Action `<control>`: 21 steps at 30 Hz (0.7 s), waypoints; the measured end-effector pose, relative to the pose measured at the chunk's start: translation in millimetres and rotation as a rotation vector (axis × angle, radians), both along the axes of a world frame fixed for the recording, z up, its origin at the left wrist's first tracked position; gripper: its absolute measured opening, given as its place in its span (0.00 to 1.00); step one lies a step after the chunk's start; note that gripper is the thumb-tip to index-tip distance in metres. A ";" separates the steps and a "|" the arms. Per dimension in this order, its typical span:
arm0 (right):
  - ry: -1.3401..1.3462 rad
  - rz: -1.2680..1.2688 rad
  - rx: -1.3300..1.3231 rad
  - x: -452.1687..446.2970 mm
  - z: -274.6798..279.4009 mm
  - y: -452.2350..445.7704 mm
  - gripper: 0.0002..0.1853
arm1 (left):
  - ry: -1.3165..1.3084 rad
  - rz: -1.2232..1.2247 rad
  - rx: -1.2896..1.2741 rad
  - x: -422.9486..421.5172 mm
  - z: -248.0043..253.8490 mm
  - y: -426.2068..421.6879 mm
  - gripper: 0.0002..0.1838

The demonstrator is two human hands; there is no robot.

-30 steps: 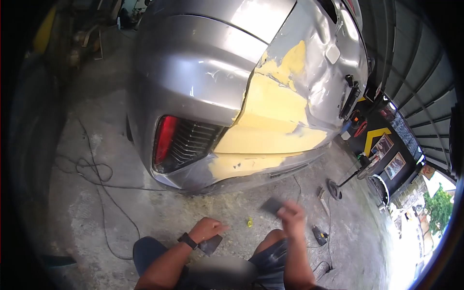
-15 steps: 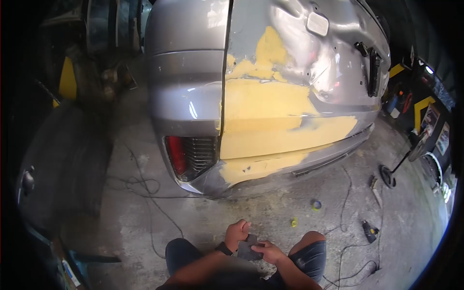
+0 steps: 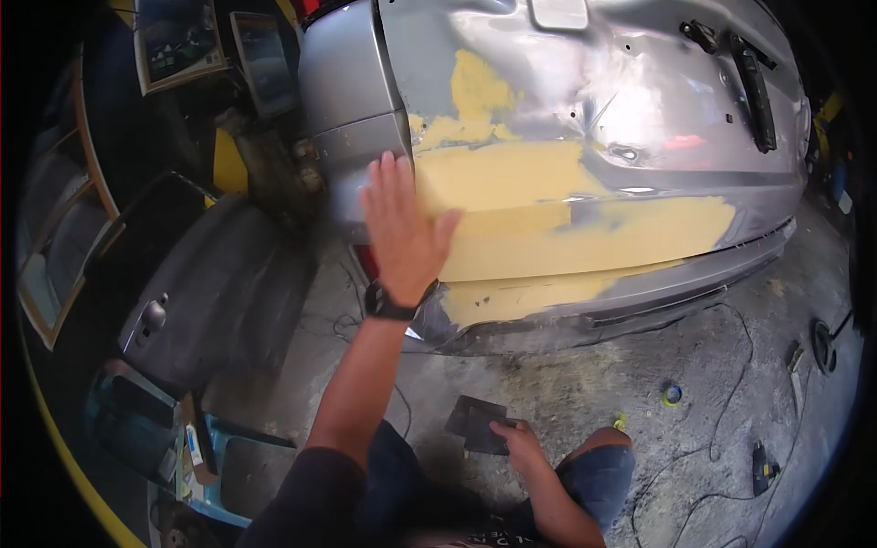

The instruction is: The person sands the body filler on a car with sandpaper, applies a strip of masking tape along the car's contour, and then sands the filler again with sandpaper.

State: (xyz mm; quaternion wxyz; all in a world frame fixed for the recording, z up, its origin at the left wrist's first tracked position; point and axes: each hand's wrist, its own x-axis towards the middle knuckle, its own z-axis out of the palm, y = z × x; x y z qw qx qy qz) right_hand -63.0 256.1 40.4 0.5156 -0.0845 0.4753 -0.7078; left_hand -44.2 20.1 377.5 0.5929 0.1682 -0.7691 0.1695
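My left hand [image 3: 403,233] is raised with its fingers stretched out, in front of the seam between the grey rear corner panel and the yellow filler [image 3: 521,247] on the car's dented tailgate [image 3: 676,119]. Whether its palm touches the surface I cannot tell. Low down, my right hand [image 3: 519,442] pinches dark flat sheets [image 3: 480,427] between thumb and fingers, above the floor. Most of the tail light [image 3: 364,262] is hidden behind my left hand and wrist.
A loose dark car door [image 3: 219,292] stands at the left, with a blue frame [image 3: 215,438] below it. On the concrete floor [image 3: 585,402] are a tape roll [image 3: 672,395], a power tool [image 3: 764,469] and trailing cables.
My left hand has left the sheets and risen to the car, its fingers spreading. My right hand still holds the sheets. The view has turned, showing more of the loose door.
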 end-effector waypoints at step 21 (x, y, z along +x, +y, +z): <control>0.130 -0.128 0.078 -13.5 22.9 -14.4 0.15 | -0.094 0.102 0.079 57.3 -27.7 -31.1 0.36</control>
